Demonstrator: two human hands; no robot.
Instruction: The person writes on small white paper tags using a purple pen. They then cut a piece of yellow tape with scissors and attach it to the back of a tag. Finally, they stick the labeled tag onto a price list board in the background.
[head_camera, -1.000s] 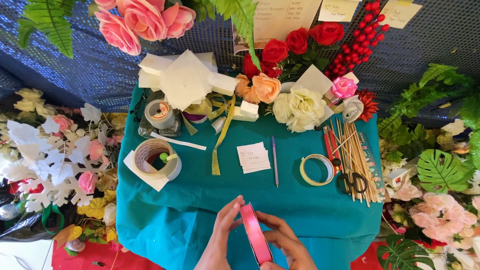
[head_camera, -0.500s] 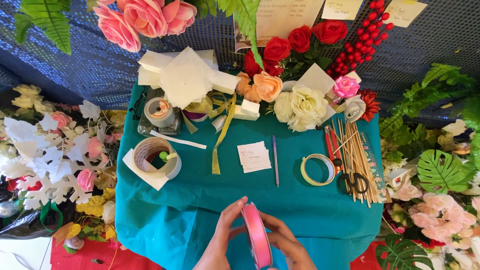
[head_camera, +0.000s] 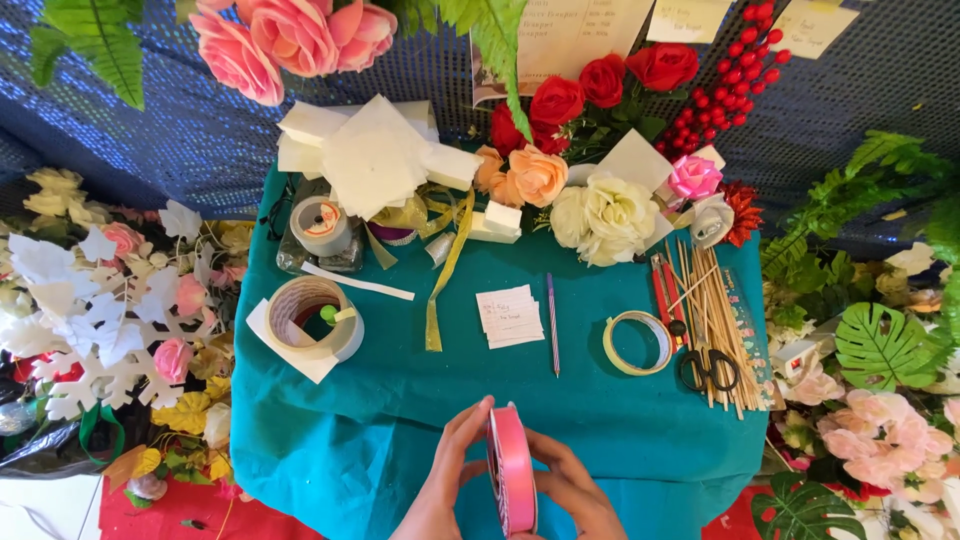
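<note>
A spool of pink ribbon stands on edge at the near side of the teal-covered table. My left hand presses flat against its left face. On the other face, my right hand cups the spool. Both hands hold it between them, just above the cloth near the table's front edge.
On the table lie a wide tape roll on paper, a yellow tape ring, a pen, small paper slips, wooden sticks, black scissors and a gold ribbon strip. Artificial flowers and leaves crowd the back and both sides.
The pink spool has turned slightly more upright between my hands. Both hands stay at the table's near edge.
</note>
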